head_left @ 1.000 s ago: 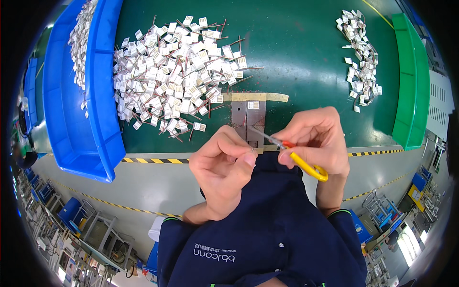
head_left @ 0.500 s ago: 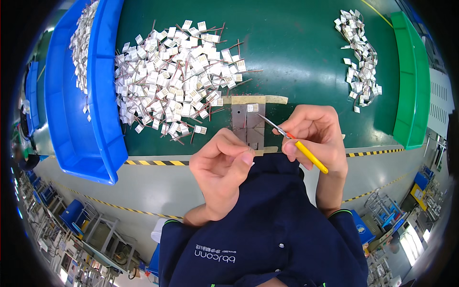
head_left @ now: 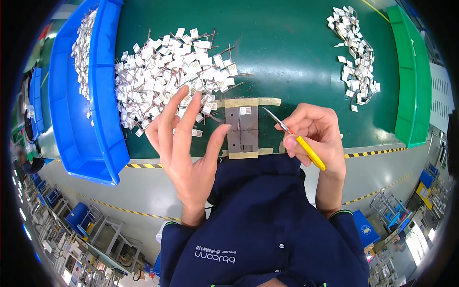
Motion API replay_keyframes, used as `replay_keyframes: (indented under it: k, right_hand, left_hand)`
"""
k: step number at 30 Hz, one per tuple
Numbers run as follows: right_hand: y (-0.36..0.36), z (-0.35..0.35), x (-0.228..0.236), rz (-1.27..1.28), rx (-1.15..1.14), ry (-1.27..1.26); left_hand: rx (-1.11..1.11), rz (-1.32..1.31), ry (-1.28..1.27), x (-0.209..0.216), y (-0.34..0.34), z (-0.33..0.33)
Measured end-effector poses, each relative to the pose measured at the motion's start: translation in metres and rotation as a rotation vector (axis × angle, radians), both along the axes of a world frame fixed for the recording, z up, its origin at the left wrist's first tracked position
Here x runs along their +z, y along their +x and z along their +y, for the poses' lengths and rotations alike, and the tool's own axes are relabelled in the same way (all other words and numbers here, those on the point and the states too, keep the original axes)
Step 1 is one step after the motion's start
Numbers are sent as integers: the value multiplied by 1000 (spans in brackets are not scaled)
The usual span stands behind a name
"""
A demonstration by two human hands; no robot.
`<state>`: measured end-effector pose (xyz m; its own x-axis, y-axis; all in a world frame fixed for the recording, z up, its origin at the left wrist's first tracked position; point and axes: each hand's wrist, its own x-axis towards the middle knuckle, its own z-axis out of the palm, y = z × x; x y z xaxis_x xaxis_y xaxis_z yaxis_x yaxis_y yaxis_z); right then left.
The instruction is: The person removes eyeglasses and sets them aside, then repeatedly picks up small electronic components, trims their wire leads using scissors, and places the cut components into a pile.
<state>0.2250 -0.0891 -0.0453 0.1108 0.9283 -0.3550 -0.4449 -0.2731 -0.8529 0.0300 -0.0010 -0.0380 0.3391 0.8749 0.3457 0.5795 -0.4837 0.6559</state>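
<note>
left hand [head_left: 186, 155] open, fingers spread, thumb held off to the right; nothing visible in it. it's over the near edge of the connector pile [head_left: 160, 76], fingertips at the white pieces. can't tell if they touch. pile is flat white connectors with thin reddish-brown leads, loosely heaped on the left of the green tabletop [head_left: 291, 52].

right hand [head_left: 318, 136] closed around small scissors [head_left: 311, 154], yellow handle between thumb and fingers. blades look together, tip pointing far-left, just right of the metal plate [head_left: 232, 128]. plate lies flat between my hands, masking tape [head_left: 260, 102] across its far end, another tape strip [head_left: 244, 155] at its near end. one white connector [head_left: 245, 110] sits at the plate's far end, just short of the tape.

far right: smaller group of connectors [head_left: 358, 62] in a long band, left of the green bin [head_left: 412, 79]. blue bin [head_left: 106, 91] left of the pile, more white connectors inside, toward its far end.
</note>
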Motion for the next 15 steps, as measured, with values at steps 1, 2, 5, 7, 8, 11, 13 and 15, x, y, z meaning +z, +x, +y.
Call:
replay_keyframes:
  k: [1,2,5,7,8,11,13,15]
  right_hand:
    - [0,0,0,8,-5,-1]
    - [0,0,0,10,-3,3]
    - [-2,-2,-1,23,-7,22]
    - [-4,-2,1,18,-1,1]
    - [-3,-2,1,19,0,2]
    - [1,-3,4,40,57,-19]
    - [0,-2,5,34,54,-40]
    - [-1,-2,5,31,57,-43]
  left_hand:
    - [-48,76,-18,4,0,1]
    - [-97,151,-37,6,-1,2]
    - [-202,183,-15,-6,-3,-6]
    - [-202,210,13,-11,-5,-7]
    - [-181,199,45,-14,-7,-7]
    - [-170,179,81,-19,-11,-4]
    - [-171,173,88,-18,-11,-4]
    - [-205,157,38,-16,-8,-5]
